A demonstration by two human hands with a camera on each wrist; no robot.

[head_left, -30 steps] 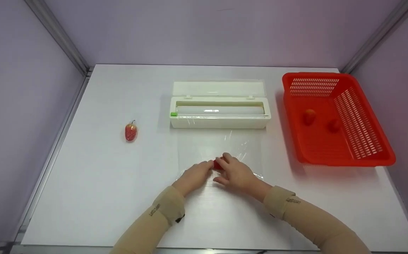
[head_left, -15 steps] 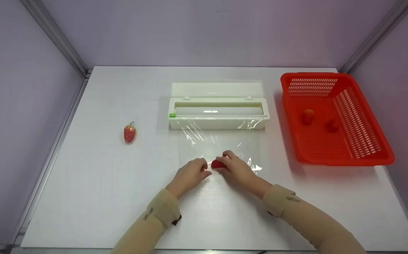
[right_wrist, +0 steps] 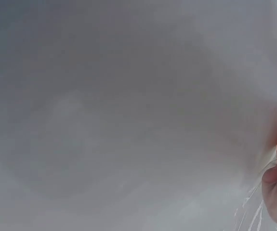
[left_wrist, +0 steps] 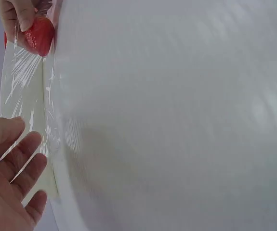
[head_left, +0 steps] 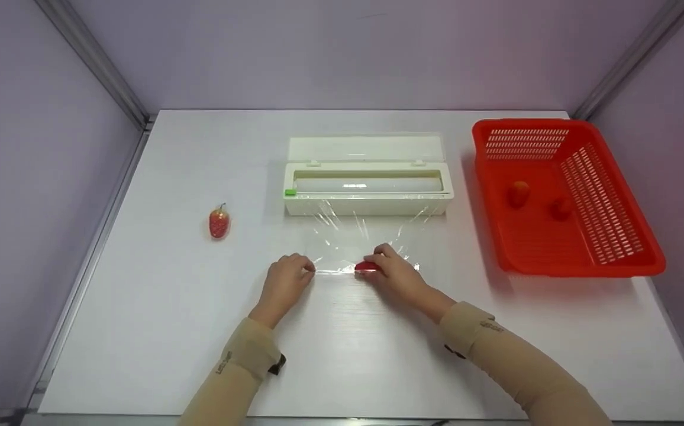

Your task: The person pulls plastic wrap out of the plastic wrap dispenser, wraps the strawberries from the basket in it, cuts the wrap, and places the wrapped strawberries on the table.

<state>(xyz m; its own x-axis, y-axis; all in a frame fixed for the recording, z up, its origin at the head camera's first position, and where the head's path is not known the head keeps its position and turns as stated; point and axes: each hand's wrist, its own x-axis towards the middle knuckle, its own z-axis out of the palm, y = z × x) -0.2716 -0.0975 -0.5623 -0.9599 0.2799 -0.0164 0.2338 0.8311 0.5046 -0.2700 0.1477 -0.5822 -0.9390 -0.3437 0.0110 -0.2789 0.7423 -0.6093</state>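
A red, speckled strawberry is held in my right hand, at the near edge of a sheet of clear cling film. In the left wrist view the thumb and fingers grip the strawberry with film drawn around it. My left hand is at the film's left near corner; its fingers are spread and relaxed beside the film in the left wrist view. The film runs wrinkled from the strawberry back to a white dispenser box, which holds the roll under a raised lid.
Another strawberry, with a stem and a shiny clear covering, lies on the white table to the left. At the right stands a red basket with two reddish fruits inside. A green slider sits on the dispenser's left end.
My left hand has moved left from beside the strawberry to the film's left corner. My right hand has shifted slightly away from me with the strawberry, and the film has become more wrinkled.
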